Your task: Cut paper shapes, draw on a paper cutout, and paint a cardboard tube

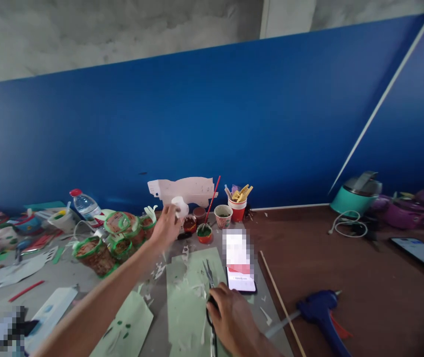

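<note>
Pinching white rounded object [181, 207] in left hand [166, 225], held narrow, near back edge of brown bench [293, 238] — gripping black-handled metal scissors [209, 275] in right hand [233, 313], curled, over pale green paper sheet [181, 287] toward front edge.

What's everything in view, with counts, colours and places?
Panel: one, blue, behind table
Bottle: one, clear, back left
Pots: several, brown and green, left
Large sheets: two, pale green, front
Phones: two clearly, black, centre, right
Glue gun: one, blue, front right
Stick: one, tan, centre right
Cups: several, mixed, back centre
Container: one, teal, right
Other clutter: uncounted, mixed, both sides
Small item: one, white, in left hand
Scissors: one, silver, in right hand
Left hand: one, bare, centre
Right hand: one, bare, front
</note>
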Demonstrator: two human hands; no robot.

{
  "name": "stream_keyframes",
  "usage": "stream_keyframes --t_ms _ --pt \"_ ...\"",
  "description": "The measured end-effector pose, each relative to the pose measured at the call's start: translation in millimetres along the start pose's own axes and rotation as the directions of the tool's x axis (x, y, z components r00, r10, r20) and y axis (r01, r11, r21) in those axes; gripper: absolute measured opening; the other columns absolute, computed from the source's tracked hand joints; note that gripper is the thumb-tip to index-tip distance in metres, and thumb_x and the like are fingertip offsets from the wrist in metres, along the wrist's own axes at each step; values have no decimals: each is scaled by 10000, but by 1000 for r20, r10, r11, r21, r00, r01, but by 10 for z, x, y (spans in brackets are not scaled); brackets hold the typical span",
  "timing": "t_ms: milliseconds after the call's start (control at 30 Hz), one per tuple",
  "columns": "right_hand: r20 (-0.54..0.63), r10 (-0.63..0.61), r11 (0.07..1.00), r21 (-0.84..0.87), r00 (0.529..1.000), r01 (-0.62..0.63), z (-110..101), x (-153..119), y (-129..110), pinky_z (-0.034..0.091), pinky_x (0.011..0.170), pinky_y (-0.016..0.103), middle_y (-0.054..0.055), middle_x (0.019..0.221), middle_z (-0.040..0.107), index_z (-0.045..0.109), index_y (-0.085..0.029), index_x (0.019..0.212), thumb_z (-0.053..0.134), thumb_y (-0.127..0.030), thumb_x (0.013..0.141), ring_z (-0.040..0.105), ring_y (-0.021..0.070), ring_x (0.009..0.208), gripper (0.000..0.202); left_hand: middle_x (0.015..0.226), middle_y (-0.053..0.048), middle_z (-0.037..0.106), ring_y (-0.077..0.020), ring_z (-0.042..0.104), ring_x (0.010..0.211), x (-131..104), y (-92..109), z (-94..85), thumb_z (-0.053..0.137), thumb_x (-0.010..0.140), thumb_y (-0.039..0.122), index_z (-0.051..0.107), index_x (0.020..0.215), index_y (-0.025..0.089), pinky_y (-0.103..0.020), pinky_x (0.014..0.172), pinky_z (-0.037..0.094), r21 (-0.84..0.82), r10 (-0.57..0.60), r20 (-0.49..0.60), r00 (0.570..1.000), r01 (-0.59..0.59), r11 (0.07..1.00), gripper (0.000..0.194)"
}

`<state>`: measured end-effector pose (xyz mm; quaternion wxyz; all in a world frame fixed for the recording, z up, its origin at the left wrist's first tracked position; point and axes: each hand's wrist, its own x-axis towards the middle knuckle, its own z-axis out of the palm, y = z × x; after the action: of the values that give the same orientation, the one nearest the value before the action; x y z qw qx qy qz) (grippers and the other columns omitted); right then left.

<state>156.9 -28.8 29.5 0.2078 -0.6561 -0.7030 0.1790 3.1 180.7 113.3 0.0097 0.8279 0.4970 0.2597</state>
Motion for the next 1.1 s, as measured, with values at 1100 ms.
stream_keyframes --t_ms 1100 --pt "72 49 998 -51 996 -45 27 140 81 438 686 295 84 972 667 661 -194 939 551 -176 791 643 245 821 186 881 -91 618 -250 558 951 1444 321 -650 486 852 145 539 919 162 -483 1004 295 331 194 -285 939 -93 939 87"
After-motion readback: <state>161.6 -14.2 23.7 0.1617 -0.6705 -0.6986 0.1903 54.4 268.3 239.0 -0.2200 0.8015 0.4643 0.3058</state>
